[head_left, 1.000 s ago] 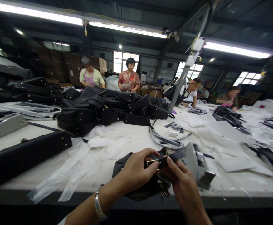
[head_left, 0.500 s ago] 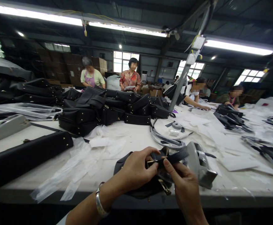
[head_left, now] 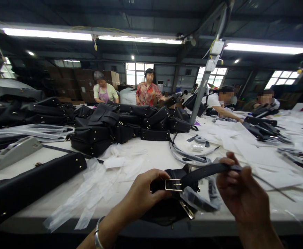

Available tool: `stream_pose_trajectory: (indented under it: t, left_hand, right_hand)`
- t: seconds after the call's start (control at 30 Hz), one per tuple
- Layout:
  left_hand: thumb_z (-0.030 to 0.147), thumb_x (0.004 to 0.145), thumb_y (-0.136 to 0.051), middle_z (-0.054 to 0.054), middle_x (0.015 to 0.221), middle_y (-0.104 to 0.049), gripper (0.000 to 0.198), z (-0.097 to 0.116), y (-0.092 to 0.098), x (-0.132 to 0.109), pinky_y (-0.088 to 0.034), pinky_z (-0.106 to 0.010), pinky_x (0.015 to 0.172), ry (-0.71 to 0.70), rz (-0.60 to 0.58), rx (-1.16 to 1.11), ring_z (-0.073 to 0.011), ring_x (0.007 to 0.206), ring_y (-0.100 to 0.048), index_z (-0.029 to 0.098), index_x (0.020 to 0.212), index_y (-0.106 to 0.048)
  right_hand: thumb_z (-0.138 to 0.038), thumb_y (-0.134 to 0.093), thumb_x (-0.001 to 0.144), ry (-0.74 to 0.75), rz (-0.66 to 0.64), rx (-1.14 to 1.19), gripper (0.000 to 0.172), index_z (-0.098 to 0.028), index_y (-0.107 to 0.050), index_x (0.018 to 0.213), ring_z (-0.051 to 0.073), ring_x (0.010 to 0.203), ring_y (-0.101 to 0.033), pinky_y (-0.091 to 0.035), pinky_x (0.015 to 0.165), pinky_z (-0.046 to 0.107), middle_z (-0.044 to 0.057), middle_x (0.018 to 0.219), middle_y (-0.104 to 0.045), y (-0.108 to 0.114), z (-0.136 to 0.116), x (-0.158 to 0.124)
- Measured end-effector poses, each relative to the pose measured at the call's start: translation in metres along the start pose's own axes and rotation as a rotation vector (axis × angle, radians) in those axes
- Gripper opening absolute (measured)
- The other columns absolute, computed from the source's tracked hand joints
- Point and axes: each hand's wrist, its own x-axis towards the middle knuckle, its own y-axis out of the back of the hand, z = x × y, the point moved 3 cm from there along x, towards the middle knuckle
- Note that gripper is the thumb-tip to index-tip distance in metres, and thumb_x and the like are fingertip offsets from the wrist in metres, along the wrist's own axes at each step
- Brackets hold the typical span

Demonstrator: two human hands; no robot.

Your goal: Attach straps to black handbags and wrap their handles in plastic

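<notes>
Between my hands a black leather strap (head_left: 205, 171) runs taut through a gold-coloured buckle (head_left: 177, 184). My left hand (head_left: 146, 190) pinches the strap just behind the buckle, thumb below and fingers above. The far end of the strap is gripped between the thumb and fingers of my right hand (head_left: 247, 197), raised to the right. Under them lies a black handbag (head_left: 161, 212) at the table's front edge, partly covered by my left hand. A metal clasp (head_left: 187, 210) hangs at its side, and clear plastic wrap (head_left: 200, 200) covers part of another strap.
Black bags (head_left: 155, 135) are heaped across the table's middle, and a long black bag (head_left: 37, 181) lies left. Plastic strips (head_left: 89, 188), a grey tape dispenser (head_left: 13, 152), coiled straps (head_left: 190, 159) and paper sheets (head_left: 234, 140) surround me. A metal post (head_left: 200, 97) rises ahead; several co-workers stand beyond.
My right hand has moved away to the right and up, drawing the strap out straight from the buckle. My left hand stays at the buckle, which now shows plainly.
</notes>
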Motion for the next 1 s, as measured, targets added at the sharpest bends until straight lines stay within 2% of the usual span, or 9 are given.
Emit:
stream_pose_trajectory:
  t: [0.1,0.23,0.3,0.4,0.5,0.6,0.83,0.93,1.0]
  left_hand:
    - [0.021,0.075,-0.081,-0.001,0.099,-0.074,0.028,-0.006,0.004,-0.004,-0.049,-0.027,0.087,0.061,0.058,-0.1,-0.02,0.093,-0.067,0.023,0.102,-0.073]
    - [0.022,0.074,-0.082,-0.002,0.098,-0.075,0.03,-0.01,0.003,-0.006,-0.051,-0.029,0.088,0.103,0.08,-0.225,-0.0212,0.093,-0.068,0.023,0.103,-0.075]
    - [0.022,0.073,-0.082,-0.003,0.098,-0.075,0.031,-0.01,0.002,-0.007,-0.051,-0.029,0.087,0.103,0.096,-0.251,-0.0216,0.093,-0.068,0.023,0.103,-0.076]
    - [0.024,0.073,-0.083,-0.003,0.097,-0.075,0.029,-0.01,0.0,-0.007,-0.051,-0.031,0.089,0.097,0.122,-0.255,-0.022,0.094,-0.068,0.022,0.101,-0.076]
    - [0.026,0.074,-0.083,-0.003,0.097,-0.075,0.03,-0.012,-0.001,-0.007,-0.051,-0.032,0.09,0.091,0.134,-0.256,-0.0224,0.094,-0.067,0.022,0.102,-0.076]
    - [0.028,0.074,-0.083,-0.003,0.098,-0.074,0.031,-0.015,-0.001,-0.006,-0.051,-0.03,0.087,0.083,0.144,-0.278,-0.0219,0.093,-0.067,0.022,0.103,-0.075]
    - [0.025,0.075,-0.082,-0.004,0.099,-0.075,0.029,-0.017,0.001,-0.008,-0.051,-0.03,0.089,0.081,0.126,-0.297,-0.0217,0.095,-0.068,0.021,0.104,-0.075]
    - [0.024,0.074,-0.082,-0.003,0.099,-0.075,0.03,-0.015,-0.002,-0.007,-0.05,-0.03,0.09,0.078,0.127,-0.265,-0.0216,0.095,-0.067,0.022,0.103,-0.075]
    - [0.022,0.072,-0.083,-0.002,0.097,-0.075,0.029,-0.012,-0.005,-0.007,-0.051,-0.029,0.089,0.071,0.121,-0.242,-0.0215,0.095,-0.067,0.022,0.101,-0.076]
  right_hand:
    - [-0.023,-0.098,0.052,0.192,-0.018,0.005,0.047,-0.026,-0.072,0.091,0.001,0.06,-0.053,-0.052,0.056,0.004,-0.007,0.084,-0.06,0.001,-0.018,0.008]
    - [-0.051,-0.089,0.063,0.288,-0.099,-0.238,0.036,-0.023,-0.07,0.074,0.009,0.058,-0.049,-0.051,0.052,0.018,-0.004,0.065,-0.05,-0.003,-0.035,0.011]
    - [-0.059,-0.081,0.067,0.24,-0.15,-0.576,0.039,-0.021,-0.073,0.07,0.014,0.058,-0.05,-0.048,0.049,0.025,0.0,0.061,-0.052,-0.006,-0.039,0.01]
    - [-0.063,-0.073,0.073,0.043,-0.36,-1.142,0.046,-0.019,-0.073,0.061,0.018,0.055,-0.053,-0.041,0.047,0.028,0.005,0.06,-0.059,-0.016,-0.033,0.003]
    - [-0.063,-0.066,0.079,-0.059,-0.564,-1.414,0.051,-0.02,-0.063,0.053,0.017,0.056,-0.052,-0.039,0.05,0.027,0.003,0.059,-0.056,-0.028,-0.021,-0.005]
    - [-0.063,-0.062,0.082,-0.085,-0.61,-1.478,0.051,-0.02,-0.06,0.054,0.016,0.056,-0.05,-0.038,0.051,0.026,0.001,0.058,-0.054,-0.032,-0.014,-0.006]
    - [-0.058,-0.07,0.078,-0.206,-0.597,-1.384,0.046,-0.019,-0.062,0.054,0.014,0.055,-0.047,-0.035,0.05,0.024,0.0,0.058,-0.054,-0.019,-0.02,0.005]
    - [-0.057,-0.067,0.081,-0.243,-0.639,-1.412,0.047,-0.019,-0.062,0.053,0.014,0.053,-0.047,-0.033,0.049,0.025,0.0,0.055,-0.055,-0.025,-0.015,0.004]
    - [-0.056,-0.058,0.088,-0.177,-0.687,-1.506,0.048,-0.02,-0.065,0.056,0.016,0.055,-0.052,-0.035,0.05,0.026,0.001,0.057,-0.059,-0.034,-0.005,0.001]
